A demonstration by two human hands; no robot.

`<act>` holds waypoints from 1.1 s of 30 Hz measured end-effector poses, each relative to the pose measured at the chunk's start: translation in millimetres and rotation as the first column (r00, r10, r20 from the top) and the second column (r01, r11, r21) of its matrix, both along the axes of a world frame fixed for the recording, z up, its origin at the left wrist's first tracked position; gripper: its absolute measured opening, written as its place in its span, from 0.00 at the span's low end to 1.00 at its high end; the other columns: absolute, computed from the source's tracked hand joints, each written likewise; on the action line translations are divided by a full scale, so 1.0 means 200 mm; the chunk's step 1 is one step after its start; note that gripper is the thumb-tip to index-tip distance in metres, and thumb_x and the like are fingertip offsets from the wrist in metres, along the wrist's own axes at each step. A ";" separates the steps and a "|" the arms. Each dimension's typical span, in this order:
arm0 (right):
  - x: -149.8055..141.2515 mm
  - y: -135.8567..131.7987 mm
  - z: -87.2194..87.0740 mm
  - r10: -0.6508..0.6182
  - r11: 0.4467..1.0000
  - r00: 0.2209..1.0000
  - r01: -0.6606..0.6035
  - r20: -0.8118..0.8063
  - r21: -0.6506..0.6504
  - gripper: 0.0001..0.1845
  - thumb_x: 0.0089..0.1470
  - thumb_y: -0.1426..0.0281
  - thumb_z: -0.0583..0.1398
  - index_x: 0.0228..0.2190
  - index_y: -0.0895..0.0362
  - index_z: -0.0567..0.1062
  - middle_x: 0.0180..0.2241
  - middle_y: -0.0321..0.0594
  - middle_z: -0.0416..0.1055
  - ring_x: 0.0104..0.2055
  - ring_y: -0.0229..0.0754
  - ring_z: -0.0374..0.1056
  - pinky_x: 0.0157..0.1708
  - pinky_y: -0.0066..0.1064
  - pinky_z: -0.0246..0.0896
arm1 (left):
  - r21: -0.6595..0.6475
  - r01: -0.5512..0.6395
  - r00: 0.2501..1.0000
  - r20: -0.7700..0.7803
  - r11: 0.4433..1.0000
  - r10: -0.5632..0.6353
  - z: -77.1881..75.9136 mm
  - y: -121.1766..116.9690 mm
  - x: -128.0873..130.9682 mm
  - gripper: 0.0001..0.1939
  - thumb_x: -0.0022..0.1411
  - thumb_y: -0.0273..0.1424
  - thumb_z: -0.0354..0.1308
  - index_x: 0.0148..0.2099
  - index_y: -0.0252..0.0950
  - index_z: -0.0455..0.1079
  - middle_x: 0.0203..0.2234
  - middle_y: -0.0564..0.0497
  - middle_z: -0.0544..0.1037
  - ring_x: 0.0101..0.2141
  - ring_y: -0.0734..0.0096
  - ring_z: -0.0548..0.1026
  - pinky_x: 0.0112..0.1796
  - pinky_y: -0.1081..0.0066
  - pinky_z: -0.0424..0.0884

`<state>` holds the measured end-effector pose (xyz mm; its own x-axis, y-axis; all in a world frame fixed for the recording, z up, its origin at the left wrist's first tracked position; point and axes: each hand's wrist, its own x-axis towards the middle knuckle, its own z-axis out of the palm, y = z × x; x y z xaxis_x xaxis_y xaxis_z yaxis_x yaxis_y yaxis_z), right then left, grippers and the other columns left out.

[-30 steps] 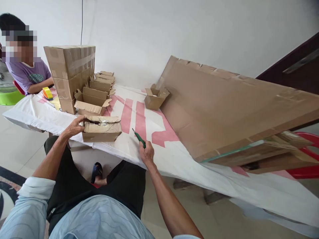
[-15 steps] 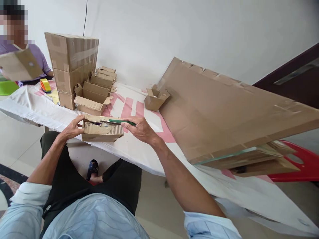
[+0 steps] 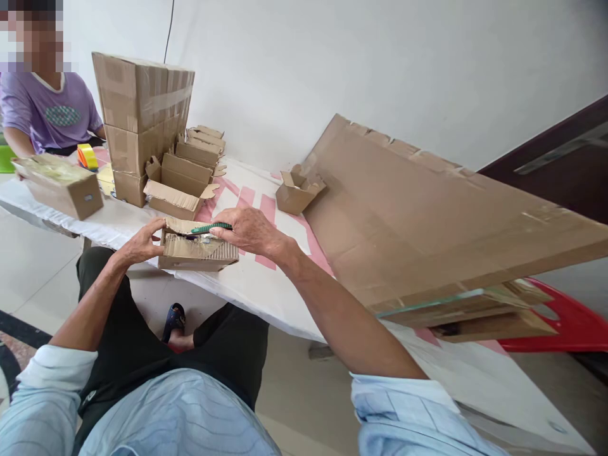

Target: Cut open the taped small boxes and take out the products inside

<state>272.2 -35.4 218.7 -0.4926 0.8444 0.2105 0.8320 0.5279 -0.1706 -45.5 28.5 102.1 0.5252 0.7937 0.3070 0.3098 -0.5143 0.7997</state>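
A small taped cardboard box (image 3: pixel 197 250) lies near the front edge of the white and pink table cover (image 3: pixel 266 285). My left hand (image 3: pixel 142 240) grips its left end, fingers curled on the cardboard. My right hand (image 3: pixel 247 229) is closed round a green-handled knife (image 3: pixel 211 227) laid along the box's top seam, its tip pointing left into the tape.
A tall stack of brown boxes (image 3: pixel 142 120) and open small boxes (image 3: pixel 178 183) stand behind. One open box (image 3: pixel 298 190) sits mid-table. A large cardboard sheet (image 3: pixel 427 209) slopes over the right side. A person in purple (image 3: pixel 50 114) sits far left behind another box (image 3: pixel 61 187) and yellow tape (image 3: pixel 87 156).
My right hand brought the green knife from the table's edge up onto the box's top and slid it leftward along the seam. A box has appeared on the table before the person at far left.
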 end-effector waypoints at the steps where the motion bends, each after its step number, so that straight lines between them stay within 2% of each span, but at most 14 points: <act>1: -0.01 0.01 0.00 0.006 1.000 0.999 -0.007 0.039 0.013 0.16 0.75 0.62 0.62 0.40 0.54 0.89 0.39 0.41 0.86 0.38 0.44 0.72 0.37 0.36 0.55 | 0.004 0.003 1.000 -0.001 1.000 -0.003 0.00 0.01 0.00 0.34 0.54 0.36 0.70 0.65 0.46 0.83 0.65 0.45 0.80 0.64 0.42 0.77 0.57 0.56 0.82; 6: -0.06 0.07 0.03 0.011 0.999 0.977 -0.020 0.215 0.040 0.18 0.76 0.62 0.62 0.38 0.56 0.88 0.37 0.44 0.84 0.38 0.45 0.72 0.36 0.37 0.51 | 0.027 0.020 1.000 -0.014 0.999 -0.019 -0.02 0.05 -0.02 0.31 0.56 0.37 0.70 0.63 0.44 0.84 0.64 0.45 0.80 0.62 0.46 0.79 0.55 0.58 0.81; 9: -0.02 0.11 0.02 -0.003 0.999 0.977 -0.006 0.211 0.042 0.17 0.76 0.59 0.65 0.37 0.55 0.89 0.37 0.43 0.84 0.39 0.46 0.73 0.36 0.36 0.51 | 0.028 0.024 0.999 -0.024 0.999 -0.024 -0.03 0.09 -0.04 0.31 0.57 0.39 0.71 0.63 0.43 0.84 0.64 0.45 0.80 0.61 0.47 0.78 0.53 0.61 0.81; 14: 0.14 0.15 -0.02 -0.002 0.999 0.986 -0.005 0.169 0.045 0.18 0.76 0.56 0.66 0.38 0.52 0.89 0.37 0.41 0.86 0.40 0.46 0.74 0.36 0.35 0.52 | -0.002 0.048 0.998 -0.039 0.999 -0.048 -0.03 0.15 -0.05 0.30 0.56 0.39 0.73 0.62 0.44 0.84 0.60 0.44 0.81 0.60 0.46 0.78 0.51 0.62 0.82; 19: 0.28 0.13 0.00 0.005 1.000 0.993 -0.006 0.119 0.006 0.16 0.76 0.60 0.65 0.39 0.52 0.90 0.36 0.40 0.85 0.38 0.44 0.73 0.36 0.36 0.53 | 0.012 0.085 0.995 -0.059 0.996 -0.084 -0.01 0.17 0.00 0.28 0.55 0.37 0.72 0.59 0.44 0.85 0.57 0.45 0.82 0.60 0.45 0.78 0.50 0.61 0.84; 23: 0.31 0.10 -0.01 -0.034 0.999 0.986 0.038 0.164 -0.022 0.17 0.76 0.62 0.63 0.40 0.54 0.91 0.38 0.43 0.87 0.39 0.46 0.74 0.38 0.37 0.54 | 0.032 0.100 0.991 -0.092 0.995 -0.096 0.01 0.16 0.03 0.30 0.57 0.38 0.71 0.62 0.43 0.84 0.61 0.44 0.82 0.62 0.45 0.77 0.51 0.60 0.85; 29: 0.28 0.06 -0.11 -0.080 0.997 0.976 0.077 0.202 0.021 0.18 0.77 0.63 0.61 0.52 0.53 0.91 0.47 0.47 0.88 0.46 0.50 0.79 0.41 0.36 0.59 | 0.055 0.101 0.981 -0.171 0.993 -0.090 0.03 0.16 0.02 0.34 0.59 0.39 0.70 0.67 0.42 0.81 0.66 0.42 0.79 0.65 0.44 0.75 0.50 0.59 0.86; 33: 0.46 0.01 -0.14 -0.131 0.991 0.980 0.123 0.151 0.060 0.16 0.74 0.64 0.63 0.46 0.53 0.91 0.45 0.48 0.88 0.45 0.50 0.79 0.40 0.36 0.61 | 0.067 0.096 0.978 -0.192 0.993 -0.081 0.04 0.15 0.00 0.32 0.60 0.38 0.70 0.66 0.41 0.82 0.65 0.41 0.79 0.65 0.43 0.75 0.52 0.58 0.85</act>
<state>363.5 -32.5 190.9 -0.4114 0.8926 0.1843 0.9072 0.4205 -0.0114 -44.7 59.5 110.8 0.6463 0.7198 0.2533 0.4017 -0.6032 0.6891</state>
